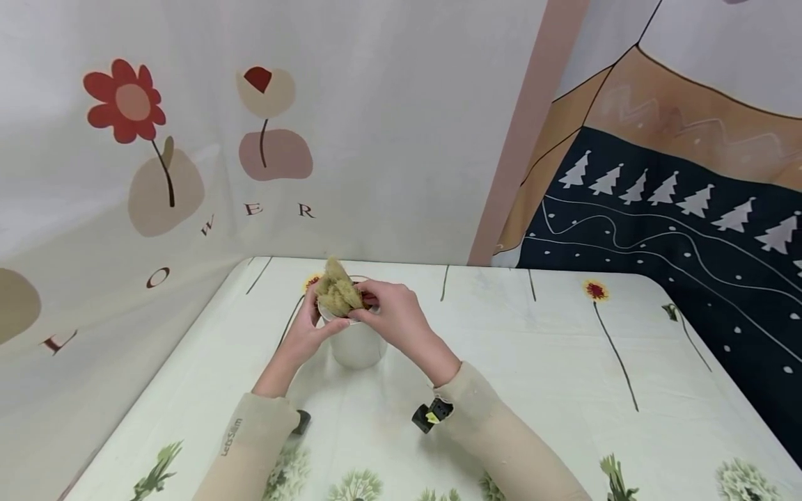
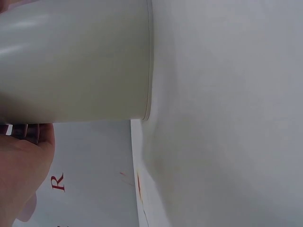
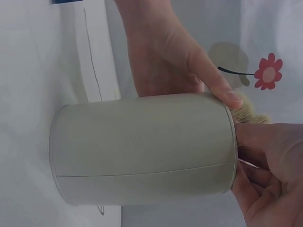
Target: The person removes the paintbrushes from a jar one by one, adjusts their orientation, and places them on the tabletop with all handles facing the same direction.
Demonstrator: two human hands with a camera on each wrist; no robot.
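An off-white cylindrical container (image 1: pixel 358 348) stands upright on the table, with a tan, fibrous clump (image 1: pixel 338 293) sticking up at its rim. My left hand (image 1: pixel 305 335) holds the container's upper left side, its thumb along the rim and its fingers partly hidden behind. From the right, my right hand (image 1: pixel 401 319) pinches the clump at the rim; some fingertips are out of sight. The right wrist view shows the container (image 3: pixel 147 151) side-on, with the left hand (image 3: pixel 165 59) against its wall and the right hand (image 3: pixel 277 172) at its mouth. What lies inside is hidden.
The white tablecloth (image 1: pixel 532 376) has printed flowers and stems. Behind the table hangs a pale cloth (image 1: pixel 388 132) with flower prints and letters. A dark cloth with tree prints (image 1: pixel 664 229) hangs at the right. A small black device (image 1: pixel 432 414) sits at the right wrist.
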